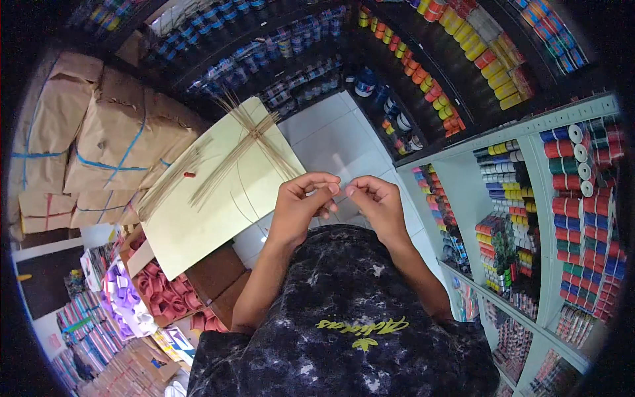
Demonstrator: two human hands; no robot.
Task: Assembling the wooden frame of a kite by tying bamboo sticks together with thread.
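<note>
In front of my chest, my left hand (305, 204) and my right hand (377, 204) are raised close together with a small gap between the fingertips. Thumb and index finger press together on each; whatever they pinch is too fine to make out. Ahead and to the left, a pale yellow board (192, 248) carries thin light-brown sticks. Some form a crossed bundle (253, 135) at its far end, and a looser bundle (169, 182) lies along its left side. Beside that bundle rests a small red piece (190, 175).
Brown paper parcels (112, 132) tied with blue string are stacked at left. A carton holds pink-red rolls (169, 291). Dark shelves (370, 43) ahead and pale green shelves (539, 172) at right carry many spools. White floor tiles (331, 126) show between.
</note>
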